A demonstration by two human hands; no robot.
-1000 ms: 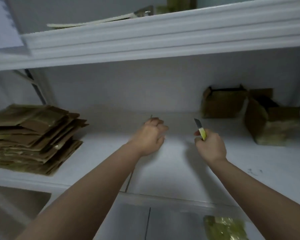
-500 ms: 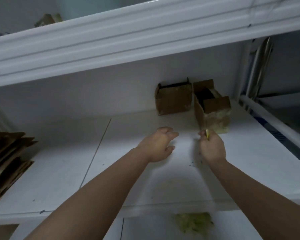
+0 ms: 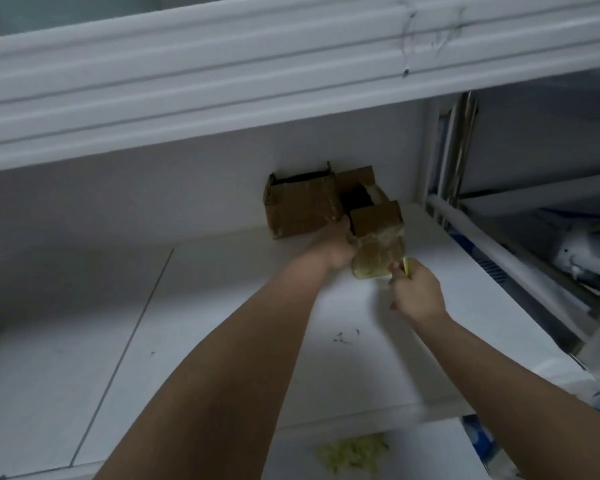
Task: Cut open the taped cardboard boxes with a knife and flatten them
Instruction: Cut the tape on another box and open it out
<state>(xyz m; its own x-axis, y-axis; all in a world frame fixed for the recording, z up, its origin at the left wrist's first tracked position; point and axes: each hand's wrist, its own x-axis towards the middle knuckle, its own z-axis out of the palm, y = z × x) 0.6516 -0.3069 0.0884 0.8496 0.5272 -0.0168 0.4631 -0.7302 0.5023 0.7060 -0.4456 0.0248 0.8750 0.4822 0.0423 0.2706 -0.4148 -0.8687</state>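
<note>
Boxes sit at 1 o'clock on the white shelf [image 3: 222, 341] against the back wall: left hand [image 3: 338, 249] grips the near taped box [image 3: 378, 244], its neighbour [image 3: 302, 209] touching at 10 o'clock. Right hand [image 3: 418, 292] is curled around the yellow knife [image 3: 406, 266] at the box's near corner. Best, I judge, to draw the box clear first, then slit tape away from the holding fingers.

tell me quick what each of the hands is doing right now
Left hand: grips the side of the nearer box.
Right hand: holds the yellow knife, at the box's front.
</note>
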